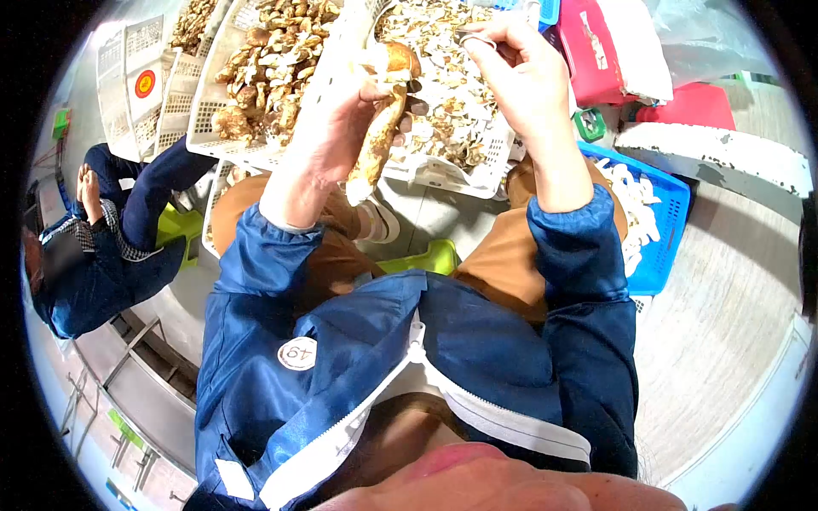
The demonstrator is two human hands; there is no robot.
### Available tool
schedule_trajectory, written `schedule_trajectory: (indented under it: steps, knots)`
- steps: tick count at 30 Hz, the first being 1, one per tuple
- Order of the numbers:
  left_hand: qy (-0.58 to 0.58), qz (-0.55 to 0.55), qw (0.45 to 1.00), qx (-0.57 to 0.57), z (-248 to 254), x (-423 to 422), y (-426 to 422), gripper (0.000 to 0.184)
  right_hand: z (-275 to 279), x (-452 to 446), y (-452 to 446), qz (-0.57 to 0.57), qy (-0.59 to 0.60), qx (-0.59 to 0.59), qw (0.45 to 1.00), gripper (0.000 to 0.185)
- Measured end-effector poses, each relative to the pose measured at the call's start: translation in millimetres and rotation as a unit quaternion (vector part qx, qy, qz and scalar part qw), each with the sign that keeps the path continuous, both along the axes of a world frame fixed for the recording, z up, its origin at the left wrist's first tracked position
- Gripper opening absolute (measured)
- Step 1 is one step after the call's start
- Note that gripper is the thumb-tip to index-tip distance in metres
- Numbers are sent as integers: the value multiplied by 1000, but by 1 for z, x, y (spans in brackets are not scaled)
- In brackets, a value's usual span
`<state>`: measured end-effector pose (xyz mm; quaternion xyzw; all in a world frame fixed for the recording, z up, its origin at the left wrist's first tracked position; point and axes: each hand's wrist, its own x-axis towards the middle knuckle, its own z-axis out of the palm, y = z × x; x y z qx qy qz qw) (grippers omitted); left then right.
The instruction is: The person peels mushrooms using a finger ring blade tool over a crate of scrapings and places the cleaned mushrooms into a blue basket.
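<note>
My left hand is wrapped round a mushroom with a brown cap and a long, pale, dirt-marked stem that hangs down below the fingers. To the right, my right hand is closed in a pinch on a small thin item, too small to make out, near its fingertips. Beneath both hands lies a white crate filled with pale cut mushroom pieces. Another white crate at the left holds whole brown mushrooms.
A co-worker sits at the far left. At the right are a blue basket with white pieces, red containers and a green item. A green stool shows between my knees.
</note>
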<state>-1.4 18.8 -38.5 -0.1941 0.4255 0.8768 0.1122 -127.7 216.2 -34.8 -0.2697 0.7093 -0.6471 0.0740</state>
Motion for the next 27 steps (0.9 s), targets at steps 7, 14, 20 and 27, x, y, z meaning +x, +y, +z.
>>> schedule_trajectory:
  steps: [7, 14, 20, 27]
  knots:
    - [16, 36, 999, -28, -2, -8, 8, 35, 18, 20, -8, 60, 308, 82, 946, 10]
    - [4, 29, 999, -35, -10, -8, 11, 31, 8, 18, -13, 19, 354, 97, 930, 11]
    - [-30, -15, 999, -28, 0, -5, 1, 28, 5, 20, -10, 32, 129, 8, 991, 14]
    - [21, -25, 999, -33, 1, -1, 6, 39, 2, 6, 2, -72, 37, 144, 986, 11]
